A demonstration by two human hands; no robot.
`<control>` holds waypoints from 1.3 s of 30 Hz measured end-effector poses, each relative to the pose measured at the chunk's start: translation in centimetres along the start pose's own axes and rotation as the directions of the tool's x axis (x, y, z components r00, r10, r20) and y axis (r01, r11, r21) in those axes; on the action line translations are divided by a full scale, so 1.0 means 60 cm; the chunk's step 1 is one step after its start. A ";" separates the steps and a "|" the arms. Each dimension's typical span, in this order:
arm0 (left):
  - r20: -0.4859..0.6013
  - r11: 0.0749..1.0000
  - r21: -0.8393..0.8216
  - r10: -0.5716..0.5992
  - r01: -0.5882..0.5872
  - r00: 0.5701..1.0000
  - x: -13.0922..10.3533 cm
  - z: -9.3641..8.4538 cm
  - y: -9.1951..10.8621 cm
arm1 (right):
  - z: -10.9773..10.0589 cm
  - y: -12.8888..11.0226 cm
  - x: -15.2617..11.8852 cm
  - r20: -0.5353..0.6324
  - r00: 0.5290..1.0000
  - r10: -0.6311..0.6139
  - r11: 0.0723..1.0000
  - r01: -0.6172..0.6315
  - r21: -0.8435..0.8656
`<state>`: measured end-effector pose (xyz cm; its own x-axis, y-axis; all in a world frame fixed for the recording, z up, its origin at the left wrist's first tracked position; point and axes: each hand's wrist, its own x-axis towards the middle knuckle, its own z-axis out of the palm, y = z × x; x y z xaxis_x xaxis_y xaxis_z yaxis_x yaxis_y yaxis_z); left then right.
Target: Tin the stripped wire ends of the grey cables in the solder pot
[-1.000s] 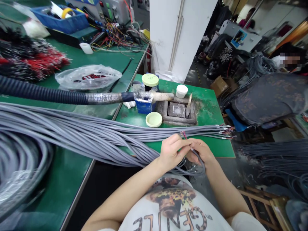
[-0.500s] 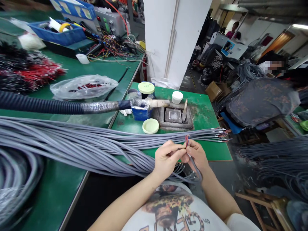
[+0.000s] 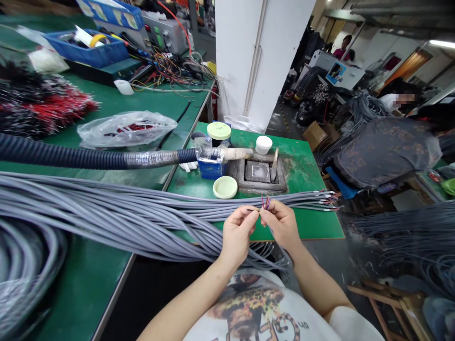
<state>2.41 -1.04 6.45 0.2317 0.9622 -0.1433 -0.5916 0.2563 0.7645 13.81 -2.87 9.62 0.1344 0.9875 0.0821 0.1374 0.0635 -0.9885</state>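
My right hand (image 3: 283,226) is closed around the end of a grey cable, with its coloured inner wires (image 3: 266,202) fanning up past the thumb. Beside it, my left hand (image 3: 239,233) pinches a thin dark wire (image 3: 252,210) from that end, fingertips almost touching the right thumb. Most of the held cable is hidden by the right hand and wrist. Just beyond the hands, a bundle of grey cables (image 3: 159,201) stretches across the bench, its stripped ends (image 3: 329,199) lying at the right. More grey cable ends hang below my hands.
Behind the cables sit a square metal pot (image 3: 259,171) with a flat scraper (image 3: 274,163), a light green lid (image 3: 225,187), a white tub (image 3: 263,144) and a blue box (image 3: 211,169). A ribbed black hose (image 3: 88,154) crosses from the left. A co-worker (image 3: 387,149) bends at the right.
Both hands have shifted a little left and up with the cable end. The wires now spread apart, and the dark wire is drawn sideways by the left fingers.
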 end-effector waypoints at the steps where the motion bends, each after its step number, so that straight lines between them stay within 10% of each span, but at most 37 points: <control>1: -0.017 1.000 -0.016 0.004 -0.004 1.000 -0.001 -0.001 -0.002 | 0.004 0.000 0.002 -0.014 1.000 -0.021 0.999 0.021 -0.024; 17: -0.037 0.993 0.079 0.094 -0.091 0.995 0.017 -0.061 0.016 | 0.025 -0.008 0.025 0.141 0.983 -0.118 0.964 0.148 -0.223; 24: -0.265 0.896 0.283 0.415 -0.341 0.870 0.050 -0.128 0.044 | 0.014 -0.009 0.083 0.193 0.981 0.010 0.958 0.046 -0.283; 32: 0.027 0.544 0.656 0.676 -0.523 0.736 0.062 -0.158 0.014 | 0.030 0.016 0.203 0.294 0.951 0.092 0.917 0.034 -0.398; 39: 0.123 0.481 0.645 0.702 -0.594 0.702 0.059 -0.152 0.018 | 0.041 0.028 0.238 0.335 0.931 0.144 0.839 0.065 -0.541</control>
<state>-4.46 3.48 1.03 -0.1580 0.8436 0.5131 0.0766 -0.5076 0.8582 13.56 11.70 8.82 -0.1843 0.9768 -0.1088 0.6547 0.0394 -0.7549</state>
